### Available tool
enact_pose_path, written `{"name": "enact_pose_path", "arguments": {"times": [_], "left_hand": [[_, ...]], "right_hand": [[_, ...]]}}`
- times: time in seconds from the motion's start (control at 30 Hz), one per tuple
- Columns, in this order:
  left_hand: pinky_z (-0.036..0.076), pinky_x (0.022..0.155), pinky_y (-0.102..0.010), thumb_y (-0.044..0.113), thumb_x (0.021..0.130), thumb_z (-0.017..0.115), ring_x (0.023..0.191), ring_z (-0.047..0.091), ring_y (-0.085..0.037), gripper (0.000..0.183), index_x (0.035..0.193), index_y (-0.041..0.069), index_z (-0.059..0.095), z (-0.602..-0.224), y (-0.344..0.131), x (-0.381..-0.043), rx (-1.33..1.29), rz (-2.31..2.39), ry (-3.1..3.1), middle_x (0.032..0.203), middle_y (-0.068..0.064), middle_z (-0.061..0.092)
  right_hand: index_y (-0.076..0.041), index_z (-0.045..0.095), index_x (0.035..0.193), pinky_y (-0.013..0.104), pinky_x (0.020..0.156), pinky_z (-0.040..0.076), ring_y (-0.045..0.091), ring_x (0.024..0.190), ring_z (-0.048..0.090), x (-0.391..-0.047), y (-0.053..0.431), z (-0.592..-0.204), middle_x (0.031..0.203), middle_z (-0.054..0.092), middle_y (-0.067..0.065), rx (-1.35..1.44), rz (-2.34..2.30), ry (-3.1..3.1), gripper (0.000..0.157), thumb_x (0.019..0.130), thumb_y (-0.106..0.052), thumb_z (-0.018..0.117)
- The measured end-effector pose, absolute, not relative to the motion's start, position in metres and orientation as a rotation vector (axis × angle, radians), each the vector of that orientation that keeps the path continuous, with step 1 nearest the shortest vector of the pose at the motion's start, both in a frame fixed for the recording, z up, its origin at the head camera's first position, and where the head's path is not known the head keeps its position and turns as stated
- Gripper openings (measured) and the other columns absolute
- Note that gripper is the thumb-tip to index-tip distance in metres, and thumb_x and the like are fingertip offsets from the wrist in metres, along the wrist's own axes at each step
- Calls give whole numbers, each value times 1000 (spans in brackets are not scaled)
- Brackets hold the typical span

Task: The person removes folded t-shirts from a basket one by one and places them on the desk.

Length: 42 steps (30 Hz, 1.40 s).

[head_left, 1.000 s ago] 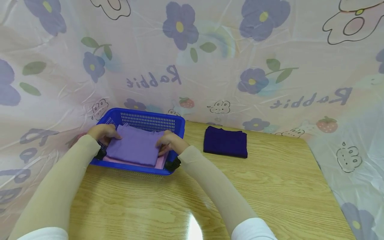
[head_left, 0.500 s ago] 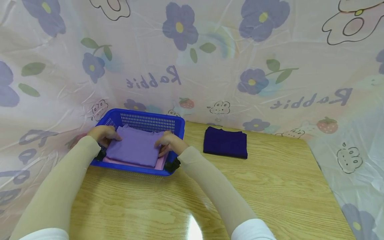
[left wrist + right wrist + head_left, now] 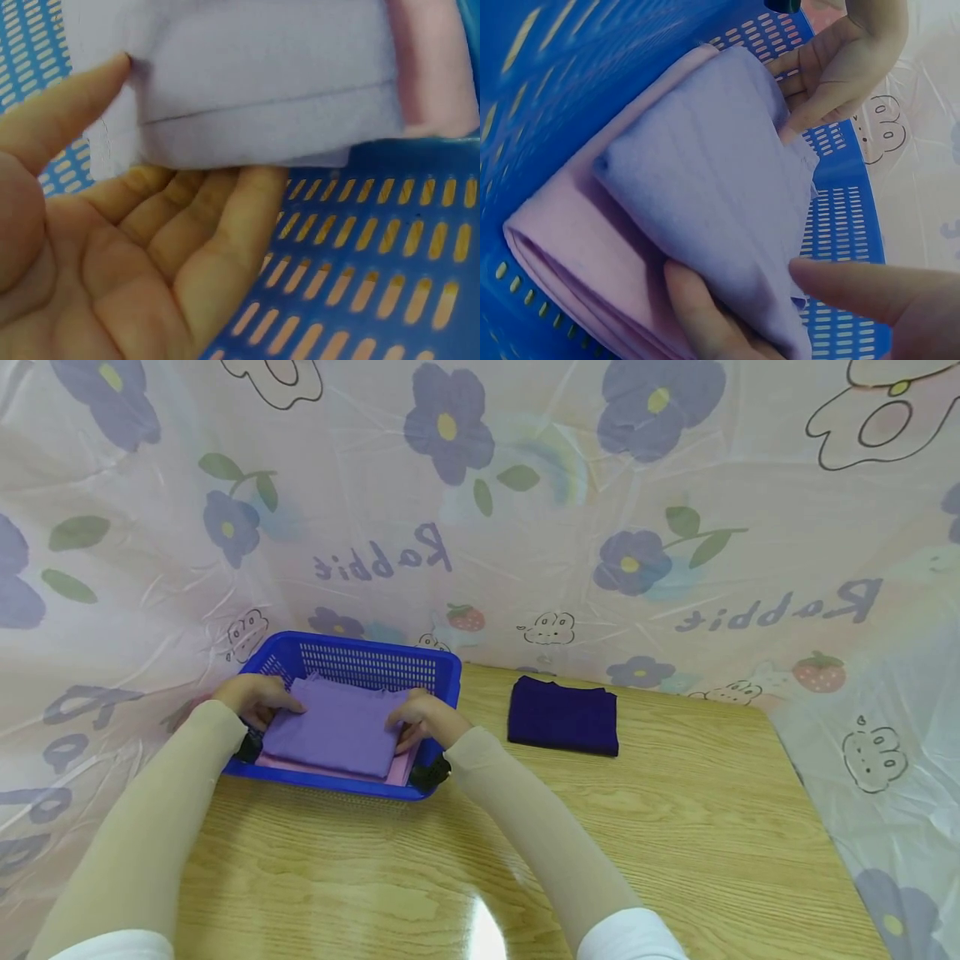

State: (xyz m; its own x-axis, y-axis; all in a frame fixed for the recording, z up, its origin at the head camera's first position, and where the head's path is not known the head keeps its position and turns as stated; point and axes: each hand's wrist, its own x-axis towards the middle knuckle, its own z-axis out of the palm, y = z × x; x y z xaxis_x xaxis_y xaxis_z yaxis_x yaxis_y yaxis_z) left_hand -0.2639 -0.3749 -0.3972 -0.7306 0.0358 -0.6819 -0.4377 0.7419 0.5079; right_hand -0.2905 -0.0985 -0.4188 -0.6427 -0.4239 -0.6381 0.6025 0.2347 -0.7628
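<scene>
A folded lavender cloth [image 3: 337, 727] lies inside the blue plastic basket [image 3: 360, 643], on top of a folded pink cloth [image 3: 577, 247]. My left hand [image 3: 258, 697] holds its left edge, thumb on top and fingers underneath, as the left wrist view shows. At the opposite edge my right hand [image 3: 426, 718] pinches the lavender cloth, thumb above and fingers below. In the right wrist view the lavender cloth's near corner stands raised over the pink one. Part of the pink cloth is hidden beneath it.
A folded dark navy-purple cloth [image 3: 564, 714] lies on the wood-grain table [image 3: 675, 827] to the right of the basket. Behind and at the sides hangs a sheet [image 3: 525, 527] printed with flowers and rabbits. The basket stands close to the sheet at the back left.
Almost nothing differs. Both hands keep their hold on the lavender cloth, and its left edge has shifted very slightly left with the left hand.
</scene>
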Motion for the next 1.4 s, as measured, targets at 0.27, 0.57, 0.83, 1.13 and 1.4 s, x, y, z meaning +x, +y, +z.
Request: {"name": "enact_pose_path", "arguments": {"times": [0.27, 0.57, 0.83, 1.13, 1.4], "left_hand": [[45, 102, -55, 25, 100, 59, 134, 30, -57, 93, 143, -23, -8, -404, -381, -264, -227, 969, 2116, 144, -49, 16], [44, 104, -51, 20, 103, 54, 122, 47, -37, 70, 139, -23, 11, -405, -380, -267, -212, 1040, 2008, 134, -34, 36], [52, 92, -41, 16, 100, 61, 103, 52, -27, 51, 124, -12, 25, -397, -371, -268, -332, 1083, 2048, 118, -23, 40], [33, 112, -54, 20, 102, 55, 141, 19, -51, 89, 146, -19, -12, -389, -363, -266, -332, 918, 2076, 151, -42, 1], [49, 99, -40, 21, 103, 54, 113, 49, -31, 74, 143, -20, 6, -391, -364, -265, -289, 914, 2100, 131, -31, 31]], "right_hand": [[-5, 3, 157, 58, 93, 49, 59, 124, 44, -289, -100, -419, 135, 37, 50, 158, -1516, 1690, 88, 89, 24, 52], [-9, -2, 158, 58, 94, 48, 57, 125, 45, -289, -103, -421, 135, 38, 49, 173, -1528, 1671, 92, 90, 23, 51], [-12, -18, 157, 56, 89, 52, 56, 118, 52, -290, -103, -419, 126, 46, 49, 172, -1529, 1743, 105, 90, 22, 55], [-10, -15, 157, 54, 87, 54, 53, 117, 53, -290, -103, -420, 127, 47, 42, 166, -1542, 1773, 104, 88, 24, 55], [-11, -16, 158, 55, 88, 53, 55, 115, 55, -289, -104, -420, 123, 50, 47, 149, -1548, 1769, 105, 88, 26, 53]]}}
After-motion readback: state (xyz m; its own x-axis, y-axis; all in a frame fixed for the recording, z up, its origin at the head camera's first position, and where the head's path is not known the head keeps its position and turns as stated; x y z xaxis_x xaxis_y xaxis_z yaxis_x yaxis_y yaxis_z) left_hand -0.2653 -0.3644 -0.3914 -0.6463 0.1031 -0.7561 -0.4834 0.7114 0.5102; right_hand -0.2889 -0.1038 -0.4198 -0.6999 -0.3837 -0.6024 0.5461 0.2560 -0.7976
